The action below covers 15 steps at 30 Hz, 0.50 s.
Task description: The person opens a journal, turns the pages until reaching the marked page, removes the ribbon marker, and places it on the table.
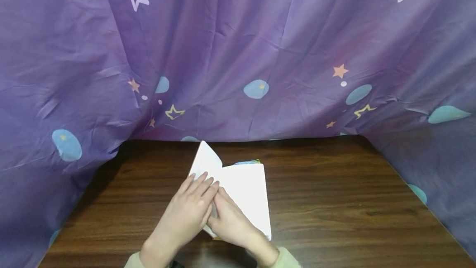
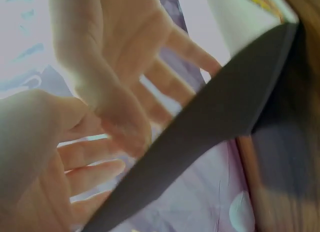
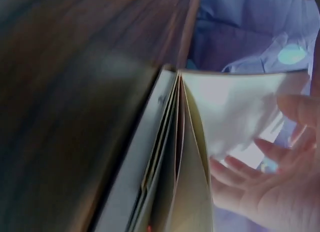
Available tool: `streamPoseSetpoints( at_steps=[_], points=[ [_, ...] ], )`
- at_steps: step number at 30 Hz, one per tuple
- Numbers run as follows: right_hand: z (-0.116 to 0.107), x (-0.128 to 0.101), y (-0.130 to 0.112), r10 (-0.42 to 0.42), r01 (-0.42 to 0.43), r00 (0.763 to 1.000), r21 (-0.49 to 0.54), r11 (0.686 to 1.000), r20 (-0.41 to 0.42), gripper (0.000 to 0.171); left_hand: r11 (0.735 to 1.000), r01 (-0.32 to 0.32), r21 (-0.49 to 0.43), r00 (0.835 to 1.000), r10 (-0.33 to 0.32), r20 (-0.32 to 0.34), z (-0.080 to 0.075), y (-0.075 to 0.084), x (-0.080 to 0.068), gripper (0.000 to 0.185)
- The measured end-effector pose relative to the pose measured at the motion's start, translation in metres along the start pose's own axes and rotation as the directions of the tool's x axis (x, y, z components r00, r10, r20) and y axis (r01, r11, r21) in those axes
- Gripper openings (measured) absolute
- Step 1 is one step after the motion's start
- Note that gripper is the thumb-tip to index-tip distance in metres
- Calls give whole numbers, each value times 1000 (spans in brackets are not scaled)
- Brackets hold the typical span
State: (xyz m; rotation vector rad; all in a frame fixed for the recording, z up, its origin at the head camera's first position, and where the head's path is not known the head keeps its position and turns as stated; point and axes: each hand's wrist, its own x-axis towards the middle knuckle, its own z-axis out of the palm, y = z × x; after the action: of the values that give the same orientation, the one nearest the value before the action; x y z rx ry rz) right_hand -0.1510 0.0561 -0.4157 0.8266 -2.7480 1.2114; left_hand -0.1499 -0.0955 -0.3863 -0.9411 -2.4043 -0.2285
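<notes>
A book (image 1: 245, 197) lies on the table with its right side flat and its left leaf (image 1: 205, 159) raised at a slant. Its pages look plain white in the head view. My left hand (image 1: 187, 214) lies over the raised leaf, its fingers straight. Beside it, my right hand (image 1: 233, 222) reaches across the middle of the book, its fingertips close to the left ones. In the right wrist view, extended fingers touch or nearly touch the upright page (image 3: 225, 112). A dark, shaded panel (image 2: 215, 107) of the book cuts across the left wrist view and hides some fingertips.
Blue and yellow print (image 1: 247, 162) shows past the book's far edge. The brown wooden table (image 1: 334, 202) extends on both sides. A purple curtain (image 1: 230, 53) with stars hangs behind and around it.
</notes>
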Motion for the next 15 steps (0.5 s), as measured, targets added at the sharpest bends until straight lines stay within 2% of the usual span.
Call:
streamPoseSetpoints(
  at_steps=[3, 7, 10, 15],
  points=[
    [-4, -2, 5, -27, 29, 998, -33, 999, 54, 67, 999, 31, -17, 996, -30, 79, 3, 5, 0, 33],
    [-10, -3, 12, -62, 73, 991, -90, 993, 115, 61, 994, 111, -2, 978, -109, 177, 5, 6, -1, 37],
    [-17, -4, 17, -83, 103, 983, -121, 987, 166, 56, 988, 154, 11, 961, -153, 232, 4, 4, -3, 41],
    [-34, -10, 24, -44, 100, 962, -198, 975, 270, 52, 982, 189, 19, 941, -187, 283, 1, 2, -5, 45]
  ],
)
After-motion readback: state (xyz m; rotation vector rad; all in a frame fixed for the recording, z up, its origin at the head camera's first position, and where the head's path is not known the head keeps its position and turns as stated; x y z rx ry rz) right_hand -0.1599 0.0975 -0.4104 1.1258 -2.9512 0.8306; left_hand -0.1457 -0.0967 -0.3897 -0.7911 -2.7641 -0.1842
